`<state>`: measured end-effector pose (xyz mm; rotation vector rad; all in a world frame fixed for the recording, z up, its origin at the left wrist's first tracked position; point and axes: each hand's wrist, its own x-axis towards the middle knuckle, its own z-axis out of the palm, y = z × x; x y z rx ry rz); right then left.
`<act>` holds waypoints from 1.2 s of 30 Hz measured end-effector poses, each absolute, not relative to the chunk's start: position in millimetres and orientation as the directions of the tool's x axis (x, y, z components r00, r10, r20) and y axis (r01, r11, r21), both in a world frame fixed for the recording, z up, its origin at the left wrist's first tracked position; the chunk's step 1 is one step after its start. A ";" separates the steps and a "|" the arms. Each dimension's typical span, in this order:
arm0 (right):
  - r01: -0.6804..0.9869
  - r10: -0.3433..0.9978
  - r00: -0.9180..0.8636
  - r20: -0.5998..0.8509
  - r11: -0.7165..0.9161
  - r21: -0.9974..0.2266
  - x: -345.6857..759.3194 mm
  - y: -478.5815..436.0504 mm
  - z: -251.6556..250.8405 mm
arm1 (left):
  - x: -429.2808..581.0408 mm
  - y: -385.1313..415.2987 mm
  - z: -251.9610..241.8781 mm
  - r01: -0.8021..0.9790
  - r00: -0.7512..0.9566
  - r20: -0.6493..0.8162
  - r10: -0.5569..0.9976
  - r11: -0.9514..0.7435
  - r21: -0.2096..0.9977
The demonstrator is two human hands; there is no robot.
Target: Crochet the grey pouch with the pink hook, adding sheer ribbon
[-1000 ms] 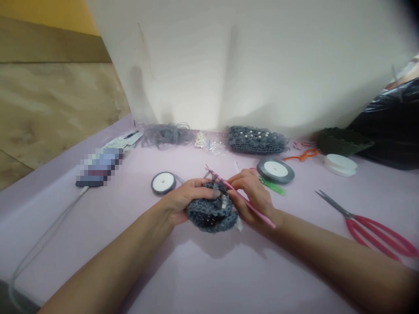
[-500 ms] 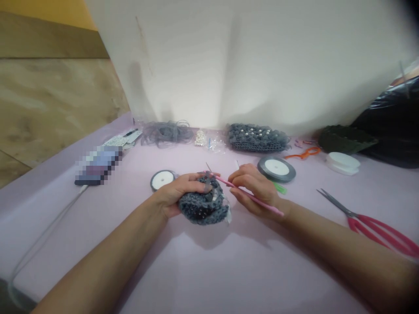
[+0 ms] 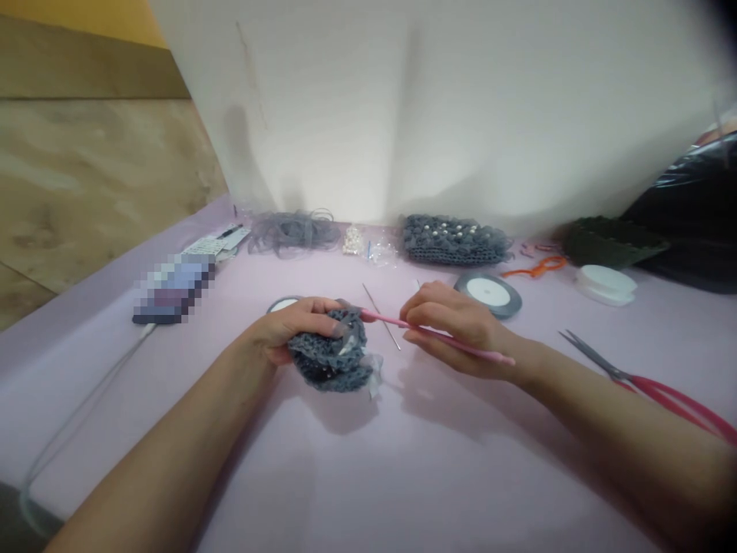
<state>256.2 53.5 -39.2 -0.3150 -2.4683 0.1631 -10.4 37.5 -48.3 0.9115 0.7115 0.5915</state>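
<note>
My left hand (image 3: 302, 326) is closed on a grey crocheted piece (image 3: 331, 357), its thumb pressed on the near side. A pale, semi-clear scrap (image 3: 375, 376) hangs from the piece's right edge. Between thumb and fingers, my right hand (image 3: 452, 326) grips a pink crochet hook (image 3: 441, 336). The hook's tip meets the top right edge of the piece; whether it sits inside a stitch I cannot tell. A thin metal needle (image 3: 381, 315) lies on the table between the hands. Behind my left hand, a ribbon spool (image 3: 284, 304) is partly hidden.
Red-handled scissors (image 3: 619, 375) lie beside my right forearm. Further back are a grey ribbon spool (image 3: 488, 295), a white spool (image 3: 606, 284), orange cord (image 3: 535, 268), a beaded grey crocheted piece (image 3: 454, 240), loose ribbon (image 3: 293, 233) and pearl beads (image 3: 353, 241). A phone (image 3: 176, 290) with a cable lies left.
My left hand has shifted left with the crocheted piece, uncovering more of the needle. The hook's rear end has moved slightly right, and its tip now lies at the piece's top right edge.
</note>
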 end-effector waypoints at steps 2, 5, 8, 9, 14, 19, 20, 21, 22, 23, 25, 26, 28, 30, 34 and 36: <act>0.176 0.291 -0.775 0.561 0.952 -0.252 255.6 51.3 -34.8 | -13.9 39.4 -50.5 -0.135 0.643 -0.293 0.708 0.481 0.866; 0.171 0.309 -0.780 0.544 0.942 -0.289 255.3 49.6 -31.5 | -16.0 40.7 -53.2 -0.103 0.659 -0.304 0.688 0.482 0.870; 0.188 0.278 -0.784 0.555 0.959 -0.214 255.4 48.5 -32.1 | -14.9 40.3 -55.4 -0.103 0.641 -0.312 0.701 0.482 0.870; 0.194 0.259 -0.786 0.561 0.966 -0.173 255.3 48.1 -32.8 | -14.2 39.9 -55.8 -0.104 0.629 -0.317 0.710 0.482 0.870; 0.194 0.255 -0.767 0.588 0.967 -0.166 254.1 46.4 -35.6 | -12.6 38.6 -54.1 -0.044 0.578 -0.355 0.735 0.462 0.886; 0.179 0.357 -0.770 0.529 0.916 -0.358 254.2 45.6 -31.5 | -15.0 39.8 -54.3 -0.009 0.568 -0.377 0.731 0.464 0.886; 0.182 0.361 -0.776 0.518 0.913 -0.364 254.5 45.1 -30.0 | -15.1 39.9 -55.0 -0.021 0.579 -0.369 0.727 0.465 0.885; 0.187 0.361 -0.781 0.510 0.914 -0.360 255.0 44.5 -28.5 | -14.9 40.0 -55.6 -0.034 0.589 -0.358 0.724 0.466 0.884; 0.190 0.358 -0.786 0.504 0.916 -0.354 255.5 43.8 -27.0 | -14.5 39.8 -56.1 -0.049 0.599 -0.347 0.722 0.465 0.884; 0.190 0.360 -0.789 0.498 0.914 -0.359 256.1 43.1 -25.7 | -13.9 39.4 -56.5 -0.061 0.605 -0.336 0.722 0.463 0.884; 0.194 0.395 -0.791 0.468 0.887 -0.420 257.3 41.7 -24.0 | -12.6 38.3 -56.5 -0.071 0.624 -0.319 0.713 0.458 0.886; 0.203 0.431 -0.786 0.443 0.857 -0.474 257.9 41.1 -23.6 | -12.0 37.7 -56.3 -0.073 0.635 -0.311 0.707 0.456 0.887; 0.229 0.518 -0.763 0.388 0.777 -0.587 258.6 40.3 -24.3 | -10.9 37.0 -55.9 -0.070 0.651 -0.303 0.696 0.452 0.889; 0.252 0.593 -0.730 0.339 0.695 -0.673 258.3 40.2 -26.4 | -10.0 37.0 -56.1 -0.041 0.655 -0.322 0.684 0.458 0.888; 0.264 0.703 -0.652 0.283 0.561 -0.785 254.7 41.4 -32.0 | -7.9 38.3 -57.8 0.026 0.638 -0.374 0.673 0.467 0.884; 0.261 0.732 -0.622 0.277 0.527 -0.809 252.6 42.1 -34.1 | -6.8 38.6 -58.3 0.033 0.623 -0.383 0.682 0.466 0.884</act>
